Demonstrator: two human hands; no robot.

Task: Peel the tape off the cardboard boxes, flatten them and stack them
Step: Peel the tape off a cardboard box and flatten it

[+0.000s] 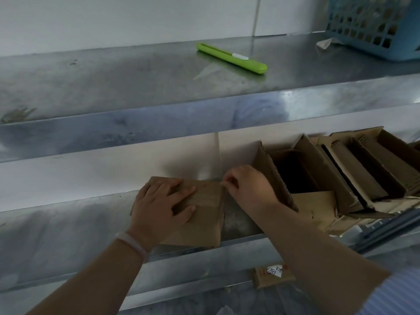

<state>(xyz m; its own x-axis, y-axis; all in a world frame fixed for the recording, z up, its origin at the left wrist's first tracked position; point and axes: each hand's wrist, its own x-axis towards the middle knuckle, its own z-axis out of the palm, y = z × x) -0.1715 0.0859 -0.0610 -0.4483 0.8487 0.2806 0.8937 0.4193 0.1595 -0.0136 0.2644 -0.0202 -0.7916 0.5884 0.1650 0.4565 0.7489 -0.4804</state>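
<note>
A small closed cardboard box sits on the middle metal shelf, its top sealed with clear tape. My left hand lies flat on the box top, fingers spread, pressing it down. My right hand is at the box's far right corner, thumb and forefinger pinching the end of the tape there. The tape itself is barely visible. To the right, several opened cardboard boxes lean against each other on the same shelf.
A green utility knife lies on the upper metal shelf. A blue plastic basket stands at that shelf's far right. A labelled cardboard piece lies on a lower shelf. A white wall runs behind.
</note>
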